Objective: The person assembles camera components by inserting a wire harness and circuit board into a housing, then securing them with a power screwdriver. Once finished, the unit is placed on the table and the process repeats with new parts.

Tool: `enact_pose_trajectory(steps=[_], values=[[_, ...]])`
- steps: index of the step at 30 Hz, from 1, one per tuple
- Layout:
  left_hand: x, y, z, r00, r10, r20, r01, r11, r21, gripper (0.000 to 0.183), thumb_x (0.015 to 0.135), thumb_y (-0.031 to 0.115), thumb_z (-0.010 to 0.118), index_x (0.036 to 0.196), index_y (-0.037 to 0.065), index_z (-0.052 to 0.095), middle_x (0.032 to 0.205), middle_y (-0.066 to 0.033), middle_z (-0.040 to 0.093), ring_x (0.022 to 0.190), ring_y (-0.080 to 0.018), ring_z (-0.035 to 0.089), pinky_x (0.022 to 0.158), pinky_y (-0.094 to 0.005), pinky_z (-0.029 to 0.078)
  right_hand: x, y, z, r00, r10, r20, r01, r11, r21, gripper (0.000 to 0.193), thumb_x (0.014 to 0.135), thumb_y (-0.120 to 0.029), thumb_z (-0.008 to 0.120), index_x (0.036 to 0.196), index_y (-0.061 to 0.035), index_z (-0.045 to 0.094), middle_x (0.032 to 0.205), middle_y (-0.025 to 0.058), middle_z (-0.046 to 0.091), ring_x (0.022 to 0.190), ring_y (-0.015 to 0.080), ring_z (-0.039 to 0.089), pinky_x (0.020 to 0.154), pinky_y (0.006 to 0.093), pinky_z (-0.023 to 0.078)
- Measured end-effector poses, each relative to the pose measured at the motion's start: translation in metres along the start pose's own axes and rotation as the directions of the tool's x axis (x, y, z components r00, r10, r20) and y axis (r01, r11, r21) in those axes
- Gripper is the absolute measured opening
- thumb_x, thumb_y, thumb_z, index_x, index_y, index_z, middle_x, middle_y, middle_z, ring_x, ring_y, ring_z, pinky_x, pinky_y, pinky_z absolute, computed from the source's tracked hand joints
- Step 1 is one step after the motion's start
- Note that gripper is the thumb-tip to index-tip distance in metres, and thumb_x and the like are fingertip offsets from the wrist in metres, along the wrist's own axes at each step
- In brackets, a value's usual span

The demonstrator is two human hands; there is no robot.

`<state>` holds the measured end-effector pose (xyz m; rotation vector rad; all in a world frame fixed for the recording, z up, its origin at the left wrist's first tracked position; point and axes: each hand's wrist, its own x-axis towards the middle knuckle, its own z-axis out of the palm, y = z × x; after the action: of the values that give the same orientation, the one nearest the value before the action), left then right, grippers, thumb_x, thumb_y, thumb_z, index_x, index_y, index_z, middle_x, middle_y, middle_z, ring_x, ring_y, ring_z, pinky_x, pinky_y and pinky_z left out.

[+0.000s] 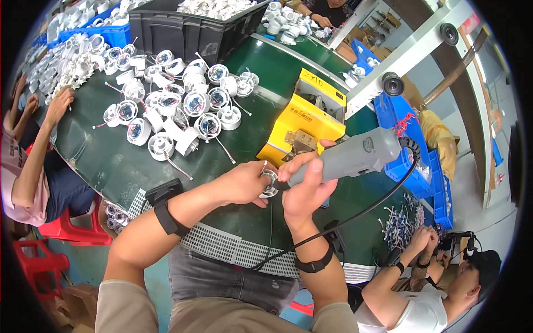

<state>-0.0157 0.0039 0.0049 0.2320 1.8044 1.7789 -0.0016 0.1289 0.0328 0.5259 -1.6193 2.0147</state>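
Fastening step, by the look of it. Left hand (244,183) closed around small white round housing (270,183), centre frame, above green table (222,155). Right hand (308,180) wrapped tight on grey electric screwdriver (355,155), tip at housing. Next likely needs tip kept square on the screw.

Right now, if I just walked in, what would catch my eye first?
At centre, the right hand grips a grey corded power screwdriver, its tip at a small round white part pinched in the left hand. Just behind stands a bright yellow box, and a heap of white round housings covers the green belt to the left.
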Motion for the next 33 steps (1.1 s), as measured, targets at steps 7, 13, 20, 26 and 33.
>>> enact_pose_trajectory(steps=[7, 13, 20, 26, 33], values=[[0.002, -0.001, 0.000, 1.000, 0.011, -0.001, -0.011, 1.000, 0.002, 0.030, 0.094, 0.008, 0.043, 0.118, -0.007, 0.053, 0.110, -0.0209, 0.060, 0.082, -0.0282, 0.069, 0.068, -0.0323, 0.060, 0.000, 0.002, -0.003, 1.000, -0.018, -0.007, 0.018, 1.000, 0.007, 0.039, 0.098, -0.027, 0.046, 0.125, -0.0026, 0.033, 0.067, 0.0084, 0.050, 0.051, 0.0152, 0.049, 0.049, 0.0303, 0.047], [0.002, -0.002, -0.001, 1.000, 0.013, 0.004, -0.013, 1.000, -0.007, 0.031, 0.095, 0.008, 0.043, 0.120, -0.007, 0.052, 0.110, -0.0215, 0.059, 0.083, -0.0285, 0.069, 0.068, -0.0322, 0.060, -0.001, 0.005, -0.001, 1.000, 0.012, -0.013, -0.012, 1.000, 0.013, 0.039, 0.097, -0.027, 0.047, 0.124, -0.0023, 0.032, 0.067, 0.0086, 0.050, 0.051, 0.0156, 0.049, 0.050, 0.0304, 0.047], [0.003, -0.003, -0.002, 0.999, 0.002, 0.049, 0.004, 0.993, -0.116, 0.031, 0.096, 0.009, 0.046, 0.121, -0.007, 0.052, 0.112, -0.0188, 0.059, 0.087, -0.0245, 0.066, 0.071, -0.0340, 0.061, -0.002, 0.007, -0.002, 0.999, -0.022, 0.028, 0.021, 0.999, 0.047, 0.039, 0.097, -0.028, 0.048, 0.121, -0.0001, 0.033, 0.065, 0.0083, 0.050, 0.050, 0.0149, 0.049, 0.049, 0.0278, 0.045], [-0.003, -0.002, -0.006, 0.999, 0.048, 0.011, -0.047, 0.997, -0.062, 0.030, 0.096, 0.010, 0.049, 0.123, -0.004, 0.053, 0.117, -0.0152, 0.059, 0.105, -0.0258, 0.062, 0.075, -0.0382, 0.061, -0.018, 0.027, -0.002, 0.995, 0.071, 0.077, -0.068, 0.997, -0.041, 0.032, 0.093, -0.014, 0.056, 0.120, -0.0040, 0.043, 0.079, 0.0014, 0.056, 0.065, 0.0094, 0.056, 0.059, 0.0253, 0.048], [-0.019, 0.023, -0.058, 0.485, 0.788, -0.380, -0.109, 0.486, 0.867, 0.044, 0.087, 0.015, 0.064, 0.126, -0.001, 0.052, 0.112, -0.0232, 0.061, 0.107, -0.0350, 0.058, 0.090, -0.0367, 0.047, 0.036, -0.016, -0.091, 0.967, -0.169, -0.192, 0.037, 0.835, -0.550, 0.037, 0.092, -0.029, 0.063, 0.115, -0.0018, 0.051, 0.104, 0.0095, 0.059, 0.094, 0.0195, 0.057, 0.085, 0.0313, 0.045]])
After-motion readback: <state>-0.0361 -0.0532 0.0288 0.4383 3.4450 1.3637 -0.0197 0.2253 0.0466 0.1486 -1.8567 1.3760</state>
